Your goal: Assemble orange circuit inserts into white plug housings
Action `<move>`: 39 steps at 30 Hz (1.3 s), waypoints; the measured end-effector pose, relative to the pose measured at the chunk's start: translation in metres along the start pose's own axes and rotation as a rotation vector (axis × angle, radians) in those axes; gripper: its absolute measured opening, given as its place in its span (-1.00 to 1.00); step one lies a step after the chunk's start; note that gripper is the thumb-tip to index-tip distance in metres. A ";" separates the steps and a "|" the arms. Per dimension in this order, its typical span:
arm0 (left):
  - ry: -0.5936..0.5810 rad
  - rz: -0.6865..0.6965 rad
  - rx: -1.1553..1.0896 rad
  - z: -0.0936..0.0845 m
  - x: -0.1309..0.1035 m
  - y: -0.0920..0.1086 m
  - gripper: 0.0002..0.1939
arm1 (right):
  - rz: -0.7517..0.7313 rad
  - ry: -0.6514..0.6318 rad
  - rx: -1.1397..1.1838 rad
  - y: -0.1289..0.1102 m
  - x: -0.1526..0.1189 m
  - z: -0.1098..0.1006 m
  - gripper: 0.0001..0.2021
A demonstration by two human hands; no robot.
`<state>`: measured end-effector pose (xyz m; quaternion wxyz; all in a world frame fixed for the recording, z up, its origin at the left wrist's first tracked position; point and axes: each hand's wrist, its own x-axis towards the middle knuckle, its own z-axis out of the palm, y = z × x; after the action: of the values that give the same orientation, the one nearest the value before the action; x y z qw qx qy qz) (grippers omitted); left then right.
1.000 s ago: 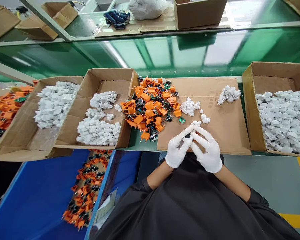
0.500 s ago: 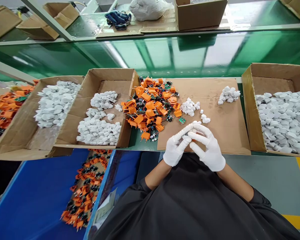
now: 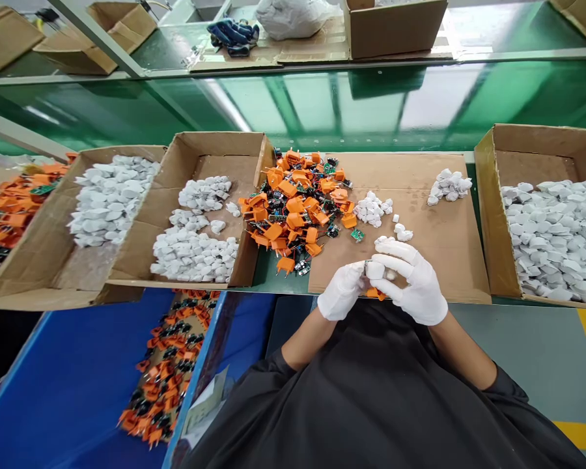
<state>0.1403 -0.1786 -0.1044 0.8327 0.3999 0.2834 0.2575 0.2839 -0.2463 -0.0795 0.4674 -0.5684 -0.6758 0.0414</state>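
Both my hands wear white gloves and meet above the front edge of the cardboard sheet (image 3: 442, 254). My left hand (image 3: 340, 293) pinches the edge of a small circuit board (image 3: 366, 268), mostly hidden by the fingers. My right hand (image 3: 417, 286) has its thumb and fingers closed around a white lump-like piece (image 3: 375, 270) against that board. An orange plug housing (image 3: 375, 294) shows just below the fingertips; how it joins the board is hidden. Beyond the hands are a few loose white pieces (image 3: 403, 232) and a green circuit board (image 3: 357, 235).
Left of the sheet is a heap of orange plug housings with boards (image 3: 293, 208). Small piles of white pieces (image 3: 371, 208) lie on the cardboard. Cardboard boxes with white pieces stand left (image 3: 248, 260) and right (image 3: 493, 215). A blue bin (image 3: 78, 378) sits below left.
My hands have shifted apart slightly and turned the held parts, so a white piece and the orange housing now show between them. The piles look the same.
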 end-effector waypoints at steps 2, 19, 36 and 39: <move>-0.058 -0.063 0.000 -0.001 -0.002 0.003 -0.43 | 0.025 -0.011 0.006 0.000 -0.001 0.000 -0.66; -0.119 -0.106 -0.052 0.004 -0.003 0.002 -0.43 | 0.225 -0.251 0.234 0.000 -0.004 -0.002 -0.51; -0.149 0.001 0.302 -0.007 -0.002 0.010 -0.36 | -0.014 -0.160 0.066 0.001 -0.011 0.008 -0.58; -0.171 -0.015 0.372 -0.004 -0.003 0.017 -0.40 | -0.064 -0.154 0.085 0.000 -0.011 0.010 -0.56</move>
<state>0.1324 -0.1693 -0.0921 0.7673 0.5653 0.2572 0.1596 0.2765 -0.2509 -0.0916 0.4390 -0.5214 -0.7250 0.0988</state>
